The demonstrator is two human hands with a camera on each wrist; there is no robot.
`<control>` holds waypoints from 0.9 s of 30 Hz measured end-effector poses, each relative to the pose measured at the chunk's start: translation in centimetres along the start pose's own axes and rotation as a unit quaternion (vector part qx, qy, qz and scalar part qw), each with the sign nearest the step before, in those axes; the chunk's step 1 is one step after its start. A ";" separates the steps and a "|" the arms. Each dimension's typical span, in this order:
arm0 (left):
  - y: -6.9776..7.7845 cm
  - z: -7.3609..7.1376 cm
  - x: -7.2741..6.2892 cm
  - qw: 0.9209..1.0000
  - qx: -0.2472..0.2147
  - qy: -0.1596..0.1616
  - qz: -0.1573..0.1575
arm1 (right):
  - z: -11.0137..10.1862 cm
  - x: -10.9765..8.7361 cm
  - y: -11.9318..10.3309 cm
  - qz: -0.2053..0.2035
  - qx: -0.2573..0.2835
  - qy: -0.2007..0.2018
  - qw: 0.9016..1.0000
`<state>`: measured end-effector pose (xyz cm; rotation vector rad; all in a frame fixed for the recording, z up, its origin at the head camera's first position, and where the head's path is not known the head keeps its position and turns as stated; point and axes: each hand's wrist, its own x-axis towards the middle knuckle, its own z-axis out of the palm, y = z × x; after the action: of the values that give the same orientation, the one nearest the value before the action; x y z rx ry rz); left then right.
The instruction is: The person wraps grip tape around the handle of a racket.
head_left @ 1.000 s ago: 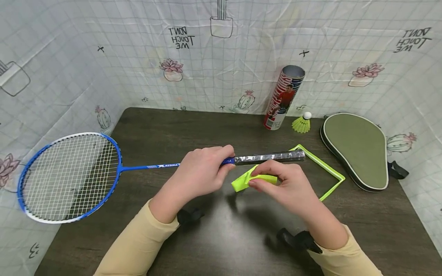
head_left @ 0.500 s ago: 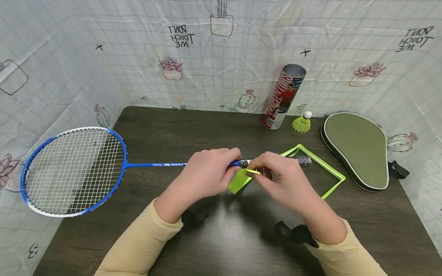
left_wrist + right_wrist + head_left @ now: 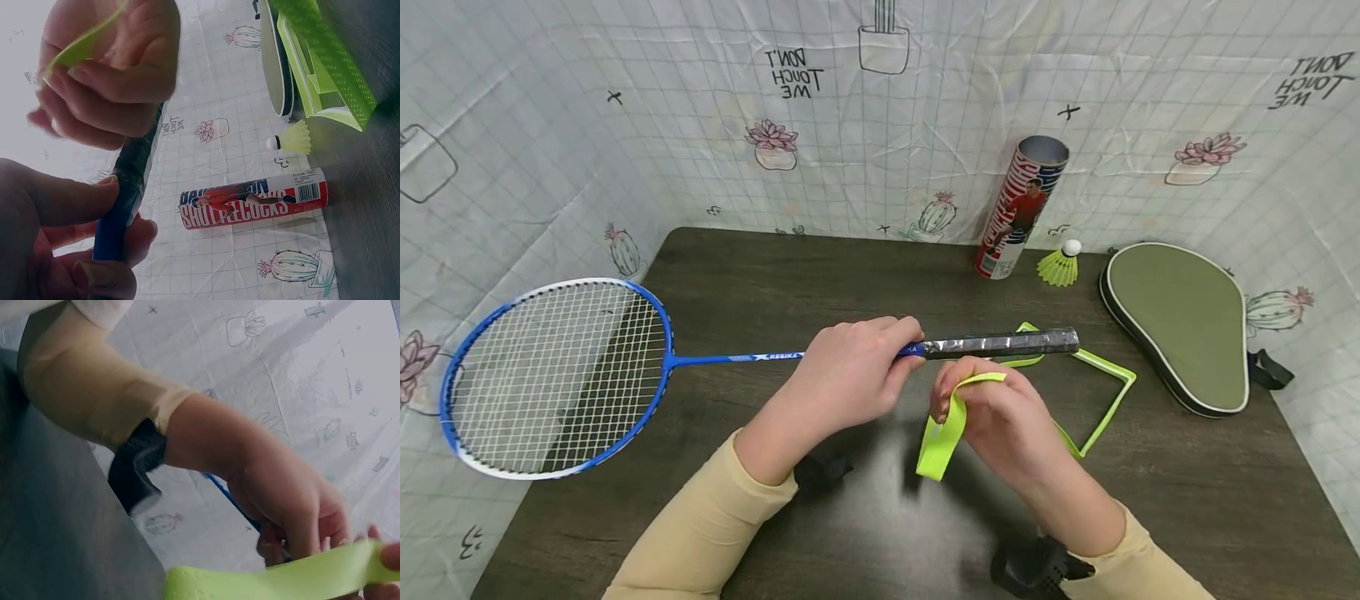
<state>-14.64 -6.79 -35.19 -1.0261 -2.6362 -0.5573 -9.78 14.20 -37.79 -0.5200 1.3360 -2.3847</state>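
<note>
Over dark worktop (image 3: 737,279), left hand (image 3: 853,371) grips racket (image 3: 700,361), handle (image 3: 1003,343) pointing right just beyond right hand (image 3: 1007,417), which pinches neon strip (image 3: 942,446).

Head cam looks forward and down from above, taking in most of the worktop (image 3: 760,283). Left wrist cam's super close to the left hand (image 3: 850,371), rolled sideways and facing the printed backdrop (image 3: 194,156), and shares the shuttlecock tube (image 3: 253,206) with the head view. Right wrist one's tilted too, aimed across at the left arm (image 3: 106,387), with the neon strip (image 3: 275,582) up close.
</note>
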 end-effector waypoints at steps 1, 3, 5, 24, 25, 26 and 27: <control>0.0 0.0 0.0 1.000 0.001 0.002 0.000 | -0.1 0.0 0.1 0.008 0.021 -0.002 1.000; 0.1 0.0 -0.1 1.000 0.002 0.006 0.000 | -0.3 0.0 0.3 0.027 0.065 -0.014 0.997; 0.2 0.0 -0.1 1.000 0.002 0.008 0.001 | -0.3 -0.1 0.4 0.044 0.100 -0.022 0.994; 0.8 0.2 -0.1 1.000 0.012 0.006 0.016 | 1.1 0.5 2.5 0.057 -0.059 0.216 0.973; 0.8 0.2 -0.1 1.000 0.015 0.009 0.019 | 1.3 0.6 2.7 0.050 -0.064 0.237 0.968; 0.8 0.2 -0.1 1.000 0.018 0.012 0.022 | 1.4 0.8 2.9 0.039 -0.068 0.255 0.964; 0.8 0.3 -0.2 0.999 0.020 0.017 0.024 | 1.5 0.9 3.1 0.029 -0.071 0.271 0.959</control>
<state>-14.01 -6.21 -35.31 -1.0557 -2.5757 -0.5049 -9.48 11.15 -39.55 0.1624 1.7214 -2.4910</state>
